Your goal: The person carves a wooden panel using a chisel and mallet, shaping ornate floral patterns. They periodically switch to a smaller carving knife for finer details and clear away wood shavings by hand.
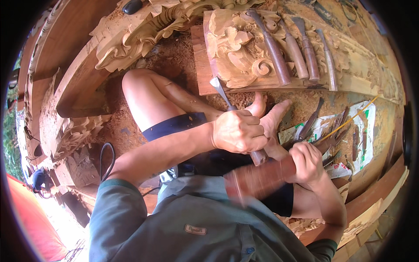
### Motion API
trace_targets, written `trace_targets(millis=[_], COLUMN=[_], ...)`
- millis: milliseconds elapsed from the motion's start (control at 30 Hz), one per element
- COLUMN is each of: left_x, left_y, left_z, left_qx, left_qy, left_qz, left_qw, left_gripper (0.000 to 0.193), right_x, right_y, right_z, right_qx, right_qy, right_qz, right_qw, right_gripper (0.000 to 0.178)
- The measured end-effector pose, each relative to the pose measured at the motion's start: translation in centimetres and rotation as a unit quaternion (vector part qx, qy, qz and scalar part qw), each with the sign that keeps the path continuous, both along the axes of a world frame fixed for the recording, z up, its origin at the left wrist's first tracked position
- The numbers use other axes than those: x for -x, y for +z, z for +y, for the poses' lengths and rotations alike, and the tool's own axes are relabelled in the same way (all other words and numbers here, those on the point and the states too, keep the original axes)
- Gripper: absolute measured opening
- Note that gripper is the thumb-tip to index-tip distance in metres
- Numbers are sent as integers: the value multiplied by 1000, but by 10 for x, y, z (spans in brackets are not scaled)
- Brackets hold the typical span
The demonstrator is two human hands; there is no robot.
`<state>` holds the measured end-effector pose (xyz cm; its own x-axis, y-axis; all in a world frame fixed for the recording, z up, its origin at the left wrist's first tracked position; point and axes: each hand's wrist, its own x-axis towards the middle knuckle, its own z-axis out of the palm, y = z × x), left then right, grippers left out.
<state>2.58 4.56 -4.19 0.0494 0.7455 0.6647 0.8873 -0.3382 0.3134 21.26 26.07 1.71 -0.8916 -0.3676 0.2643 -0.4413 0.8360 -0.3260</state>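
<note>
My left hand (241,132) is closed around the handle of a chisel (221,92). Its flat blade points up and away, with the tip over the near left edge of the carved wooden panel (235,48); whether it touches the wood I cannot tell. The butt of the chisel's handle sticks out below my fist. In my right hand (305,162) is a reddish-brown wooden mallet (262,178), gripped at one end. Its head is smeared by motion and lies just below the chisel's butt, apart from it.
Several chisels, one a wooden-handled chisel (273,56), lie across the panel. More tools, some dark, rest on a white-and-green sheet (365,131) at right. A curved carved beam (135,43) stands at far left. Wood shavings cover the floor around my bent legs (150,94).
</note>
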Motion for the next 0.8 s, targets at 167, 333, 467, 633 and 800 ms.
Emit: trace_targets(millis=[167, 333, 467, 633, 800], left_x=[8, -14, -55, -60, -36], left_y=[-2, 24, 51, 30, 3], left_z=[-2, 10, 42, 116, 140], left_qx=[20, 89, 135, 107, 177], left_qy=[30, 135, 76, 94, 130], left_qz=[-4, -14, -39, -102, -106], left_qw=[999, 987, 987, 984, 970], left_gripper=[16, 27, 29, 36, 37], right_x=[5, -1, -41, -114, -124], right_y=[9, 74, 132, 51, 6], right_z=[2, 26, 34, 8, -53], right_qx=[33, 171, 542, 685, 699], right_qy=[-8, -294, -460, -576, -610], right_qz=[-33, -222, -169, -157, -136], right_qw=[999, 914, 682, 416, 349], right_gripper=[41, 90, 90, 68, 62])
